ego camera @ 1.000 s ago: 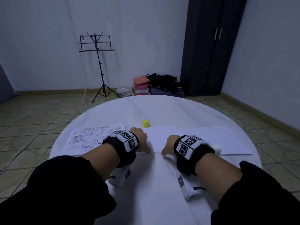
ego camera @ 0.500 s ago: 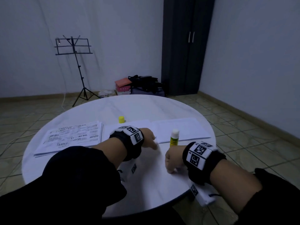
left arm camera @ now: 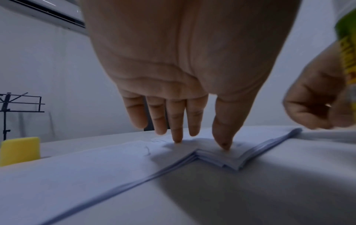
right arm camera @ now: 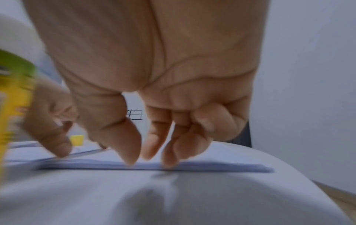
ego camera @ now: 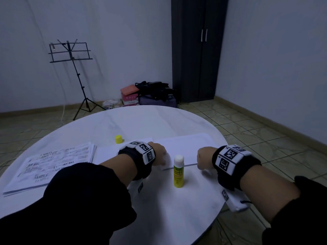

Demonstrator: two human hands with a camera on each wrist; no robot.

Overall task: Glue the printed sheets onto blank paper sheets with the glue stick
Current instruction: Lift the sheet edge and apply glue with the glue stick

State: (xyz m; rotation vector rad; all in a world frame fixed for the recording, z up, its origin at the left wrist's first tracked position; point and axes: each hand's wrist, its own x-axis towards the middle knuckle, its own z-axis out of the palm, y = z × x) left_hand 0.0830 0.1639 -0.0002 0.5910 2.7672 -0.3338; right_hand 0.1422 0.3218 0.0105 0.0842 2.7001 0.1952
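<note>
From the head camera, the round white table (ego camera: pixel 159 121) carries the whole job: a stack of printed sheets (ego camera: pixel 53 167) lies at the person's left, a sheet that reads blank from this side (ego camera: pixel 109 152) sits in the middle, and a stack of blank paper (ego camera: pixel 185 147) lies to the right. The glue stick (ego camera: pixel 178 171) stands upright and uncapped between the wrists, in nobody's grasp, and its yellow cap (ego camera: pixel 118 139) sits apart at the far edge of the papers. The left hand (ego camera: pixel 159 153) rests on the paper where the two white sheets meet, while the right hand (ego camera: pixel 203 160) hovers at the near edge of the blank stack. Over to the left wrist camera: the left hand's fingers (left arm camera: pixel 178 121) are straight and spread, tips pressing down on overlapping corners of paper (left arm camera: pixel 215 153), gripping nothing. On the right wrist camera, blurred, the right hand's fingers (right arm camera: pixel 150 146) are loosely curled with thumb and tips touching the edge of the blank stack (right arm camera: pixel 154 165); whether a sheet is pinched cannot be told. The printed pile looks thick, so most of the gluing appears to remain, and the next sheet seems about to be taken.
</note>
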